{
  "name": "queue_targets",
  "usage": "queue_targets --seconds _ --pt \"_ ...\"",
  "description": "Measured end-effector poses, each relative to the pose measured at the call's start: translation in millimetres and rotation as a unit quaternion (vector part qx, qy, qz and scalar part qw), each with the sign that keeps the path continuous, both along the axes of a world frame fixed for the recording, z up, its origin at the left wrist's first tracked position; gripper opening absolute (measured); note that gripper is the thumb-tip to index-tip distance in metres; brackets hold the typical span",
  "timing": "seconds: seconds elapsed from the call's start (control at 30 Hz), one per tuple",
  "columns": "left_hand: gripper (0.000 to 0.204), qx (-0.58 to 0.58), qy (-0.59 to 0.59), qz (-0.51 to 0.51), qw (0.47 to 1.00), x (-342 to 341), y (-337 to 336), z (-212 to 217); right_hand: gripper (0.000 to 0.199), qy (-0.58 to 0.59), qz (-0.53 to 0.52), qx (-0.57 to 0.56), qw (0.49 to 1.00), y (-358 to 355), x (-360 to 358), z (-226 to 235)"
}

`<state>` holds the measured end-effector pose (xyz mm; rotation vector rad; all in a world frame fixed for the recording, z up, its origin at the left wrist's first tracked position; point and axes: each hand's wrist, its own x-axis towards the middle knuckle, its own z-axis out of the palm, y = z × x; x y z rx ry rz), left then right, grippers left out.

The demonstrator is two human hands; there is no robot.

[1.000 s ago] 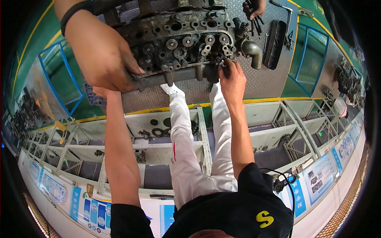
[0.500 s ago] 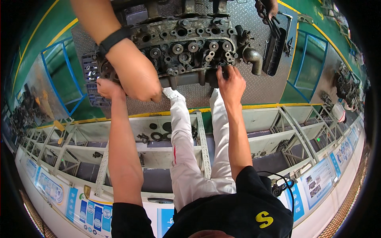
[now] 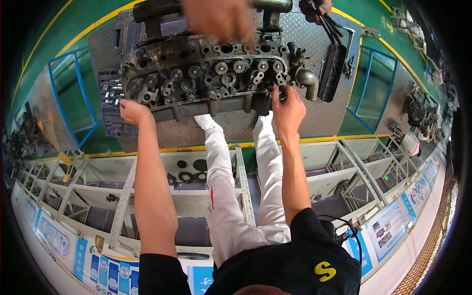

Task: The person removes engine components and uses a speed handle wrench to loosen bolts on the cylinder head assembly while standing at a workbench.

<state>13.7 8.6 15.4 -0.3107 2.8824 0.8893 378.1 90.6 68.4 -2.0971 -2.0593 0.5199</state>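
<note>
A greasy engine cylinder head with valve springs and bolts along its top lies across the metal-plated bench. At its left front corner, my left hand is closed, beside the socket set. My right hand has its fingers curled on the front right edge of the cylinder head, the thumb against the dark metal. The undersides of both grips are hidden. Over the far side hangs a co-worker's blurred hand. Another person's dark hand holds long dark tools at the upper right.
A blue socket case with silver sockets is left of the cylinder head. On the right are a curved metal pipe elbow, a long black tray and small tools. White metal frames stand on my side of the bench.
The co-worker's arm with the black wristband has withdrawn from the left front to the far side, uncovering the cylinder head's left end. My hands stay at its two ends.
</note>
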Motion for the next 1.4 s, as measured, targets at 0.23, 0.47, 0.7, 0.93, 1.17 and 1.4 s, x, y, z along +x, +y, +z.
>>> queue_targets --seconds 0.23,0.47,0.7,0.93,1.17,1.4 --pt "0.053 -0.016 0.012 -0.008 1.0 -6.9 -6.4 -7.9 0.036 0.032 0.083 -0.045 0.995 28.5 9.6 5.1" --pt "0.055 -0.034 0.0 -0.014 0.999 -5.6 -4.8 -4.0 0.034 0.008 0.254 -0.054 0.966 44.1 28.5 10.0" --pt "0.054 -0.018 -0.003 -0.02 1.0 -1.1 -3.9 -2.6 0.027 0.057 0.21 0.005 0.976 33.2 24.2 2.1" --pt "0.051 -0.099 0.06 -0.17 0.979 2.0 0.0 15.3 0.029 0.077 0.142 -0.048 0.986 34.4 35.5 -3.1" --pt "0.051 -0.006 0.126 -0.284 0.951 -0.1 7.5 15.5 0.026 0.128 0.082 -0.059 0.987 18.9 54.2 1.1" --pt "0.052 0.029 0.131 -0.331 0.934 7.3 8.5 12.8 0.023 0.164 0.058 -0.082 0.981 -27.3 49.9 4.7"
